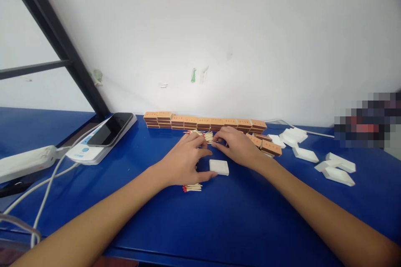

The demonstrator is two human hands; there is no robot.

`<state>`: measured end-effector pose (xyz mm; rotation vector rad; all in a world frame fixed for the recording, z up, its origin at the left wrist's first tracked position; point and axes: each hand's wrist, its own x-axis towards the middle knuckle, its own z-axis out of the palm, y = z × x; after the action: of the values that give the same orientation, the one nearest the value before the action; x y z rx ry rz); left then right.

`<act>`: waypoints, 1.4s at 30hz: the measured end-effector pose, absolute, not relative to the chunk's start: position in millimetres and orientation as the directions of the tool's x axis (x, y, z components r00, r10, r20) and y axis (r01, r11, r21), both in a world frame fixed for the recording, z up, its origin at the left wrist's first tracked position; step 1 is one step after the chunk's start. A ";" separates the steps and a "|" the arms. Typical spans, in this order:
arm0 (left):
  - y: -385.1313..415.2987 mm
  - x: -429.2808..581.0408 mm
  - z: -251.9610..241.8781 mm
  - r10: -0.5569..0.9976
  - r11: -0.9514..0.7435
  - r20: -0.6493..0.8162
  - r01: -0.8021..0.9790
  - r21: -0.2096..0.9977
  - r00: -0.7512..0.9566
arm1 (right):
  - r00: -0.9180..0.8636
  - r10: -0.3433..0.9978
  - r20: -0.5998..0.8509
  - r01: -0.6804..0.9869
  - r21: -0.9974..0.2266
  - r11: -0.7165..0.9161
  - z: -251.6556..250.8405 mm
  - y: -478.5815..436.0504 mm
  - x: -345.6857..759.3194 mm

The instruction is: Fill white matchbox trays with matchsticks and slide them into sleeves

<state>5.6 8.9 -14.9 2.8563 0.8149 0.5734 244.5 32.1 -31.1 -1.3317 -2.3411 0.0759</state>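
Red-tipped matches [208,137] lie in a loose pile between my two hands. My left hand [186,156] rests over the matches' left side, fingers bent and thumb stretched apart. That thumb reaches the near left edge of a small white matchbox tray [219,167]; whether it touches is unclear. On the other side, my right hand [234,146] has its fingertips at the pile's right end, thumb and forefinger slightly apart. A smaller bunch of matches [193,187] lies just below my left hand, which hides part of the matches there.
Stacked orange matchboxes [203,123] line the wall. More matchboxes [271,147] sit beyond my right wrist, with several white trays [305,154] farther right. At left are a phone [109,129] on a white device, a power strip [28,162] and cables on the blue table [250,225].
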 end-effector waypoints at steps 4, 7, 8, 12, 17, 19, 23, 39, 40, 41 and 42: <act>8.1 8.2 -20.0 0.516 -0.856 0.332 0.467 0.221 0.789 | -0.449 0.847 0.283 0.838 -0.195 0.510 -33.5 29.2 242.7; 7.6 9.8 -24.8 0.520 -0.853 0.329 0.456 0.255 0.789 | -0.442 0.868 0.229 0.852 -0.195 0.485 -27.8 22.7 244.7; 7.4 10.4 -26.2 0.521 -0.851 0.325 0.452 0.266 0.789 | -0.433 0.876 0.214 0.858 -0.200 0.473 -25.6 20.3 245.7; 6.2 12.3 -26.9 0.520 -0.850 0.314 0.446 0.280 0.794 | -0.396 0.905 0.153 0.874 -0.238 0.423 -19.4 11.6 251.4; 7.4 9.1 -18.3 0.563 -0.824 0.309 0.490 0.286 0.767 | -0.416 0.894 0.167 0.850 -0.279 0.447 -17.1 2.5 262.2; 8.8 7.2 -15.0 0.586 -0.809 0.300 0.521 0.273 0.753 | -0.428 0.887 0.175 0.840 -0.284 0.461 -16.7 -0.9 265.9; 10.3 4.9 -11.6 0.594 -0.804 0.289 0.536 0.258 0.751 | -0.434 0.886 0.160 0.847 -0.264 0.462 -19.2 -3.9 267.7; 10.6 3.5 -11.1 0.556 -0.831 0.287 0.516 0.209 0.780 | -0.462 0.859 0.218 0.810 -0.289 0.509 -34.6 1.1 264.1; 10.8 3.5 -11.2 0.556 -0.831 0.287 0.517 0.207 0.780 | -0.457 0.865 0.208 0.815 -0.290 0.501 -33.1 0.5 264.0; 11.0 3.5 -11.3 0.558 -0.830 0.287 0.519 0.205 0.779 | -0.449 0.871 0.199 0.821 -0.292 0.490 -31.2 -0.4 264.1; 11.2 3.7 -11.4 0.559 -0.829 0.286 0.521 0.204 0.778 | -0.439 0.877 0.192 0.826 -0.296 0.479 -28.8 -1.6 264.4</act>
<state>3.7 11.2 -11.4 2.8550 0.8699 0.5134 264.4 -1.6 -28.8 -1.4399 -2.4116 0.2259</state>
